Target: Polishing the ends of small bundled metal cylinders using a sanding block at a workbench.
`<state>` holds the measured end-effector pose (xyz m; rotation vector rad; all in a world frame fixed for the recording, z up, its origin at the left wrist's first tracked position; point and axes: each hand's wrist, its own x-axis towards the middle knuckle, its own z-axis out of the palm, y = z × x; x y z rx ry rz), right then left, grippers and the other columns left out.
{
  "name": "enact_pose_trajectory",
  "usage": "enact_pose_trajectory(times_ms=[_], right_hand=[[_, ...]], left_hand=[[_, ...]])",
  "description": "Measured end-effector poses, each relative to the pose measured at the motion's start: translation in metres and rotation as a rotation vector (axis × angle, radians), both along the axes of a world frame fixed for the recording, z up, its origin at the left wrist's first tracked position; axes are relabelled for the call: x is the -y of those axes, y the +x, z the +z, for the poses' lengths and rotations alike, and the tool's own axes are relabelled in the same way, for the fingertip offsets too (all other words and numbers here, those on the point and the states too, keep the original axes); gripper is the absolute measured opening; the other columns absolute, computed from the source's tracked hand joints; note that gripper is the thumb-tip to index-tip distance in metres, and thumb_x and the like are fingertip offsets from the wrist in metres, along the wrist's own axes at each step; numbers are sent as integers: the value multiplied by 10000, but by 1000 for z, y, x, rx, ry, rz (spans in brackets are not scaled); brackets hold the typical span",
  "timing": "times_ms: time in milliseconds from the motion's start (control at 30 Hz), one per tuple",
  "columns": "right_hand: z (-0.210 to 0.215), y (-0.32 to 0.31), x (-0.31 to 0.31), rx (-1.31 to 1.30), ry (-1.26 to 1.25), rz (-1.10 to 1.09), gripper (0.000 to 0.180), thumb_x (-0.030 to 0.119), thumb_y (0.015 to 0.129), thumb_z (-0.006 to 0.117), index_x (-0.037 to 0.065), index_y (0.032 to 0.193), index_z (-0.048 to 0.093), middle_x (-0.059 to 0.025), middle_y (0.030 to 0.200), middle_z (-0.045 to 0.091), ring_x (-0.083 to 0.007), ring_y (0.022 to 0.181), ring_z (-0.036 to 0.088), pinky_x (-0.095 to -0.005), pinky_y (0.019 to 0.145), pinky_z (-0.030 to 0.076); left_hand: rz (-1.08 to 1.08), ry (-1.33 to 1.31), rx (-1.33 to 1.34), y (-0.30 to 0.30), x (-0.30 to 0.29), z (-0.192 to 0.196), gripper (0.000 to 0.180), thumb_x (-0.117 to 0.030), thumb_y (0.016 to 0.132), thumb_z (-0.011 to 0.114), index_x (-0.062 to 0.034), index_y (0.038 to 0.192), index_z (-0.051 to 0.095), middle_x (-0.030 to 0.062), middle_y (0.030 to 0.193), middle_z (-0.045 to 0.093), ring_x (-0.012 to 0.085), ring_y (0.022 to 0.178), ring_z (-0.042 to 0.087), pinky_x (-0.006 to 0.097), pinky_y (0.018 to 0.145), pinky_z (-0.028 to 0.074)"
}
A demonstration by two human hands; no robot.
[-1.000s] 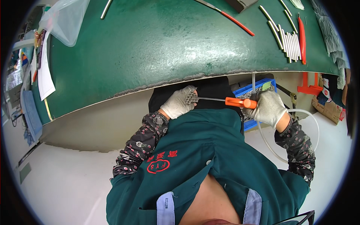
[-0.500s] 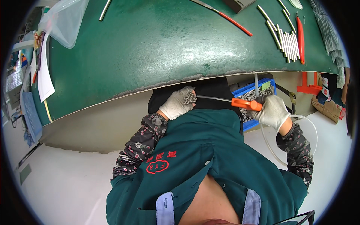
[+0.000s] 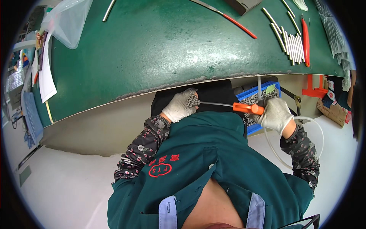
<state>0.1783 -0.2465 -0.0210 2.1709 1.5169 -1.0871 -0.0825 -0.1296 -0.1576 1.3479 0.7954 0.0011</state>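
Note:
My gloved left hand (image 3: 178, 105), over my lap at the table's front edge, is closed around a bundle of small grey metal tubes (image 3: 193, 101), their ends facing right. My gloved right hand (image 3: 276, 115) grips an orange air blow gun (image 3: 246, 108) with a long thin metal nozzle. The nozzle points left, its tip at the tube ends; whether it touches them I cannot tell. From the right hand's side a clear hose (image 3: 322, 133) loops down. Partly hidden behind that hand is a blue bin (image 3: 253, 91) full of small metal pieces.
On the green table (image 3: 152, 49) lie several shiny metal rods (image 3: 294, 47), a red-handled tool (image 3: 306, 42) and a long thin tool with a red handle (image 3: 239, 25). A translucent plastic bag (image 3: 70, 28) and white paper (image 3: 47, 76) are at left. An orange stand (image 3: 315, 89) is at right.
The blow gun and my right hand have shifted slightly left and down, the nozzle tip lower against the tube ends. My left hand has stayed nearly still with the bundle.

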Motion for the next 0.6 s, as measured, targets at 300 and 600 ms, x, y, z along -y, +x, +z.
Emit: enact_pose_trajectory(times_ms=[300,600], right_hand=[[2,1,-5,0,-15,10,332,408,669,625,77,684,650,-155,603,591,-327,602,586,-395,589,475],[1,-6,-10,-9,1,31,355,427,676,625,73,670,648,-151,596,591,-327,595,587,-404,586,479]], left_hand=[[-103,85,-47,2,-3,8,344,108,662,646,-25,945,503,-4,793,517,63,720,484,210,684,461],[-3,-90,-5,-1,0,1,334,107,674,635,-27,952,504,0,795,517,71,716,502,222,691,479]])
